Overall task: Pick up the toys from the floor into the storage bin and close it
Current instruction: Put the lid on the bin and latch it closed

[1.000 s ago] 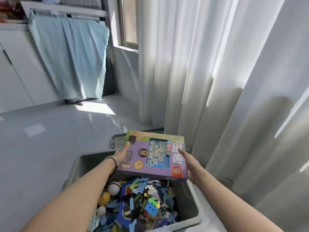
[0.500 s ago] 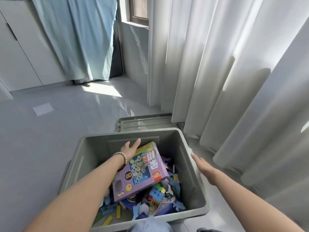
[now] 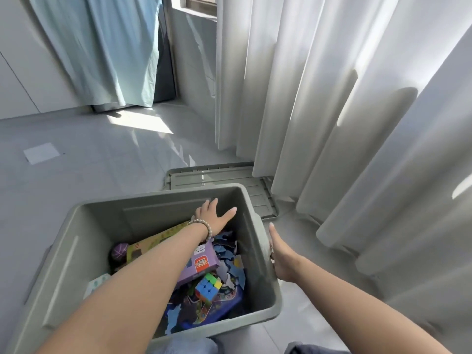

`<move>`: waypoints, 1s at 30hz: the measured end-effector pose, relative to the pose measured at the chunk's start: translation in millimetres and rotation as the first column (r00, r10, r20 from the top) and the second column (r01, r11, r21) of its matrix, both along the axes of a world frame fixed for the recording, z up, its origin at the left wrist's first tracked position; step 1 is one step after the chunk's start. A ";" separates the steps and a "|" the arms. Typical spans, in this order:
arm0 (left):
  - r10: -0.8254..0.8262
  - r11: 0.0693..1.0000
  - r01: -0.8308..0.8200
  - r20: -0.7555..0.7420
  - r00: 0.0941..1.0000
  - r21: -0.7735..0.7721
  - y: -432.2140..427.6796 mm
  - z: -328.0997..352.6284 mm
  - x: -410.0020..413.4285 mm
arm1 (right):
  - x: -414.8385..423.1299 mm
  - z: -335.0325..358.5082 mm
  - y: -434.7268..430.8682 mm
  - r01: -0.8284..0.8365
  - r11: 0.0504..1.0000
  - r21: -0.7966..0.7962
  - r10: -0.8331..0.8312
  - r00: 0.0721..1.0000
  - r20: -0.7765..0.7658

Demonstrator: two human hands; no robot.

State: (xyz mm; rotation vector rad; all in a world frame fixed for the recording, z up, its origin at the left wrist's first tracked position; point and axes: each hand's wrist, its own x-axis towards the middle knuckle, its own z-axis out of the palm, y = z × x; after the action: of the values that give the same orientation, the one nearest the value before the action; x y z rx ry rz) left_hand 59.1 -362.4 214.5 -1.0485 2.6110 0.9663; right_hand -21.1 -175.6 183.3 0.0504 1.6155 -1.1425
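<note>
Two hands, one grey-green plastic storage bin [image 3: 153, 195]: left hand [image 3: 213, 217] fingers [image 3: 214, 202] splayed wide above one purple cardboard game box [image 3: 204, 261], right hand [image 3: 281, 256] at rim, grip unclear.

Purple box [image 3: 207, 254] now down in storage bin [image 3: 153, 195], left hand [image 3: 213, 216] beyond it, right hand [image 3: 281, 256] at rim.

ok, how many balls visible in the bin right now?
1: a purple ball at the storage bin's left side, beside the game box. More may be hidden under the box or forearm.
</note>
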 end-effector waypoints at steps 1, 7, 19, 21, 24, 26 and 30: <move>-0.020 0.999 0.020 0.010 1.000 -0.036 -0.2 0.8 -4.6 | 2.5 0.0 -3.4 -0.025 0.999 -0.023 0.025 0.999 0.021; -0.178 0.951 0.195 0.090 0.980 -0.240 -3.9 -13.9 -42.7 | -38.6 -12.6 -22.1 0.116 0.988 -0.102 -0.120 0.992 -0.038; -0.063 0.867 0.022 -0.065 0.996 -0.498 -65.6 -74.6 -110.2 | -161.7 -119.8 -42.9 -0.010 0.990 0.142 0.073 0.894 -0.441; -0.064 0.869 0.030 -0.052 0.997 -0.494 -66.1 -75.9 -112.2 | -176.0 -140.1 -58.1 -0.059 0.987 0.152 0.124 0.874 -0.469; -0.055 0.863 0.001 -0.092 0.994 -0.505 -68.1 -77.4 -116.2 | -192.7 -168.2 -81.7 -0.036 0.995 0.097 0.080 0.862 -0.501; -0.063 0.862 -0.004 -0.116 0.991 -0.506 -68.5 -81.5 -115.8 | -196.1 -185.5 -93.9 -0.076 0.990 0.121 0.128 0.846 -0.518; -0.070 0.859 -0.019 -0.156 0.985 -0.511 -71.3 -85.1 -113.8 | -194.1 -208.7 -102.3 -0.178 0.941 0.286 0.312 0.780 -0.542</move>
State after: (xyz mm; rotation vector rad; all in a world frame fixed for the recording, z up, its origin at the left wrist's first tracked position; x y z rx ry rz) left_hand -54.7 -433.7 129.4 -1.0632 3.1116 0.3575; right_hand -215.2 -277.9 -25.4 -0.3999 2.2149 -0.8003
